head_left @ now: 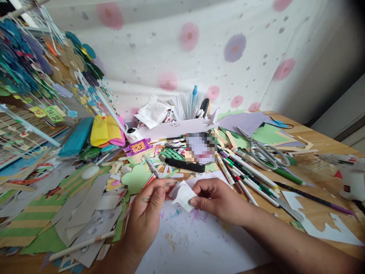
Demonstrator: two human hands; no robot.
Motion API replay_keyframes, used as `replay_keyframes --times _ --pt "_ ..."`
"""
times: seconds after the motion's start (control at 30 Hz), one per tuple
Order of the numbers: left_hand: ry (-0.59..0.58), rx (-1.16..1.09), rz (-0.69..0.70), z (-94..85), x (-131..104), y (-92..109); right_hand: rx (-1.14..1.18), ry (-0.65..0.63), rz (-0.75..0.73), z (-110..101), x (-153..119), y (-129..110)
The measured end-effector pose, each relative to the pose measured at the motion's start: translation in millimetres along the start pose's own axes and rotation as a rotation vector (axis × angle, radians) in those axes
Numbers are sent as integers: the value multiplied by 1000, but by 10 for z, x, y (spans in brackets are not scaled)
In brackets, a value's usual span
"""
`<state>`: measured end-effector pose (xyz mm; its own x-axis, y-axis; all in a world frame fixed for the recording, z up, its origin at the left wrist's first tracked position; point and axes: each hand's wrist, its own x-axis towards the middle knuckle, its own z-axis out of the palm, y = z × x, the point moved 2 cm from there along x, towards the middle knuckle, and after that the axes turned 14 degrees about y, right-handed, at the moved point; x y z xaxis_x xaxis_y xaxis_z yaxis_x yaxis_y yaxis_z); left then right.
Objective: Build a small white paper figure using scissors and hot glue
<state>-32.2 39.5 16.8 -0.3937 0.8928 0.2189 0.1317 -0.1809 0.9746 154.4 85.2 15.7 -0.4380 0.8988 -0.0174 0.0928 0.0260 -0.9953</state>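
A small folded piece of white tissue (184, 196) is pinched between the thumb and fingers of my right hand (215, 197). My left hand (149, 209) is just to the left, palm turned inward, its fingers half bent and reaching to the tissue's left edge. The left thumb points up, apart from the tissue. Greenish stains mark the left fingers. Some left fingertips are hidden behind the tissue. Both hands are above a white sheet of paper (194, 243) with coloured smudges. Behind the left hand lies a red-and-white pen (149, 180).
A white box (173, 128) of pens and wrapped packets stands at the back. Markers (256, 175) and scissors (261, 152) lie right, near a glue gun (349, 175). Paper scraps (82, 205) cover the left side. Cut-out decorations (34, 57) hang on strings at upper left.
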Motion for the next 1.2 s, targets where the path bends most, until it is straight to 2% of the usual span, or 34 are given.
replay_keyframes --times 0.13,0.23,0.3,0.47,0.53,0.63,0.7,0.8,0.87,0.93,1.07,1.2 --pt "-138 83 24 68 1 42 -95 39 -17 -4 -5 -5" --pt "-126 170 97 106 12 83 -172 59 -54 5 -9 -1" --pt "-104 193 96 118 25 85 -207 62 -68 9 -10 4" --pt "-42 107 -54 99 61 1 -174 176 -112 -28 2 -17" --pt "-41 32 -112 86 61 -34 -105 173 -107 -37 8 -25" --pt "-102 -57 -171 82 42 -39 -68 183 -129 -49 13 -34" --pt "-170 -62 -183 94 26 -11 -103 223 -201 -62 7 -48" --pt "-257 141 -53 128 12 48 -180 249 -347 -67 -17 -74" --pt "-271 325 79 149 8 67 -215 249 -440 -62 -36 -86" --pt "-254 405 133 157 8 57 -237 254 -510 -56 -49 -90" --pt "-241 300 27 142 12 -3 -218 281 -544 -49 -55 -88" --pt "-232 184 -61 146 0 -7 -130 273 -438 -43 -39 -85"
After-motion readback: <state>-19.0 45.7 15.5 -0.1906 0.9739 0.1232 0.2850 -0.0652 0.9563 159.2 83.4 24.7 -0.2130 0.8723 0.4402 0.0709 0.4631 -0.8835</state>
